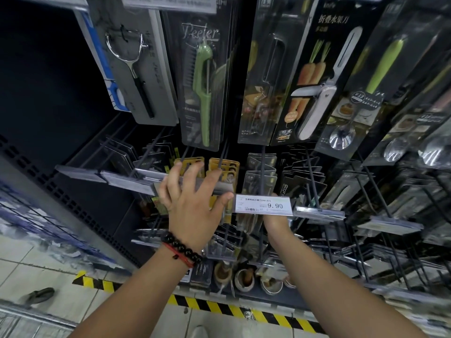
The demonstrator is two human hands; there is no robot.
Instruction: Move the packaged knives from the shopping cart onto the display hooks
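yellow knife packs [223,167] hang just left of price tag [262,204]; left hand [192,206] spread open on them, right hand [274,222] hidden behind tag, grip unclear. light, stiff cards; hold near top hole.

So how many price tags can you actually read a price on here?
1: the white price tag reading 9.90, on a hook end just right of the left hand. Other label holders look blank or unreadable.

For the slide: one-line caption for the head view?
Left hand reaches among yellow-carded packages on display hooks; right hand hidden behind 9.90 price tag.
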